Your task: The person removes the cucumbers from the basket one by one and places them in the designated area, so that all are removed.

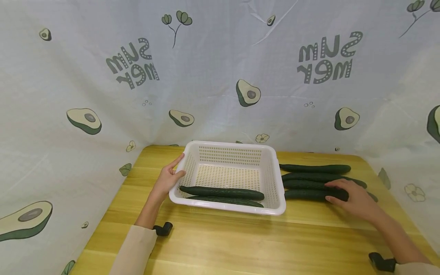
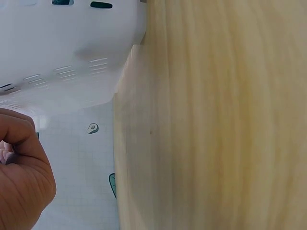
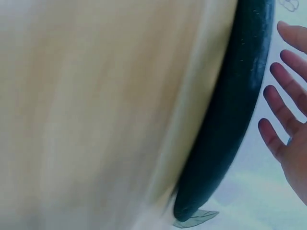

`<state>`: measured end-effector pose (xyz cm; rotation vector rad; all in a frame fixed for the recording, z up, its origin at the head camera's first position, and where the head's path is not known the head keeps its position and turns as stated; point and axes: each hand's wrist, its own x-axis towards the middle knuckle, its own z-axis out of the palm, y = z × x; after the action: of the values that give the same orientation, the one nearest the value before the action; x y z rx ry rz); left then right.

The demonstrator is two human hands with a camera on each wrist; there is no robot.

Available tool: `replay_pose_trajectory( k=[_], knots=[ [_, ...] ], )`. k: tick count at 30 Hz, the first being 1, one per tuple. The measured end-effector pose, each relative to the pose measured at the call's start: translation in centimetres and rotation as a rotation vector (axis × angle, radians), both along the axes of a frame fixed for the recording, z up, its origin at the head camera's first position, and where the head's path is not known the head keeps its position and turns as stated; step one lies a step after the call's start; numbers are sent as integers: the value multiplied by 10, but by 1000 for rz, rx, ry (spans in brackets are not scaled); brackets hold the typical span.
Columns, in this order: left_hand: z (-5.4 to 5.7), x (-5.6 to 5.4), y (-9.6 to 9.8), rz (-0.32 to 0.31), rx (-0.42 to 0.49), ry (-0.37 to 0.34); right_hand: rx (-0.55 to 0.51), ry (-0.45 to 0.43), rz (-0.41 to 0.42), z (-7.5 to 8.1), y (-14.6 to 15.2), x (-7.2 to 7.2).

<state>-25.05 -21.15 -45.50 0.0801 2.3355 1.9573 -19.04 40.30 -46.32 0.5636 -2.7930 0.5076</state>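
Observation:
A white slotted plastic basket point(image 1: 277, 168) sits tilted slightly on the table, with two long dark green cucumbers point(image 1: 223, 192) lying along its near side. At its left rim, my left hand point(image 1: 167, 179) holds on, thumb over the edge; in the left wrist view this hand point(image 2: 24, 172) has curled fingers beside the basket wall point(image 2: 62, 43). Several more cucumbers point(image 1: 302, 194) lie side by side right of the basket. Over the right part of the nearest ones hovers my right hand point(image 1: 359, 200). The right wrist view has its fingers spread and apart from a cucumber point(image 3: 225, 115).
The wooden table point(image 1: 240, 244) extends in front of the basket. A pale cloth point(image 1: 213, 76) printed with avocados hangs behind and along both sides of it. Black wrist mounts point(image 1: 163, 229) sit on both forearms.

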Motion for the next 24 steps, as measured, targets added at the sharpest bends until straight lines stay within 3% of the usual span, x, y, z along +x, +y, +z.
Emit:
replay_pose_trajectory(
  k=[7, 15, 24],
  knots=[
    [1, -2, 2, -7, -3, 13, -40, 10, 7, 21, -22, 0],
    [-1, -3, 2, -17, -3, 7, -139, -66, 16, 45, -60, -7],
    [0, 2, 0, -17, 23, 6, -170, -51, 84, 55, -102, -16]
  ],
)
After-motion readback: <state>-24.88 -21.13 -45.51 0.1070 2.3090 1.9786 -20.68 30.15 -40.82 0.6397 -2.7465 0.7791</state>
